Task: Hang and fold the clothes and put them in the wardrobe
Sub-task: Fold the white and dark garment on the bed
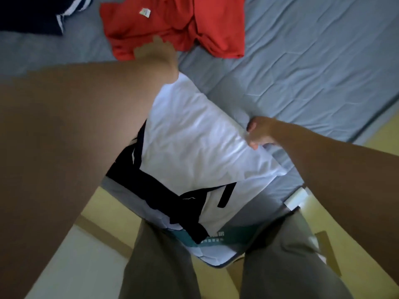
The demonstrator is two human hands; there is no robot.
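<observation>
A white shirt with black trim (pixel 200 147) lies partly folded on the blue-grey mattress (pixel 313 67), near its front corner. My right hand (pixel 259 133) pinches the shirt's right edge. My left hand (pixel 155 53) reaches far forward past the shirt's top edge, over the hem of a crumpled red garment (pixel 172 24); it is blurred, and I cannot see its fingers closed on anything. The black collar and sleeve trim (pixel 164 199) of the white shirt show at the front. My left forearm hides the shirt's left side.
A dark navy garment with white stripes (pixel 38 14) lies at the far left of the mattress. The mattress corner rests on a yellow wooden frame (pixel 103 203). My legs in grey trousers (pixel 164 266) stand against that corner.
</observation>
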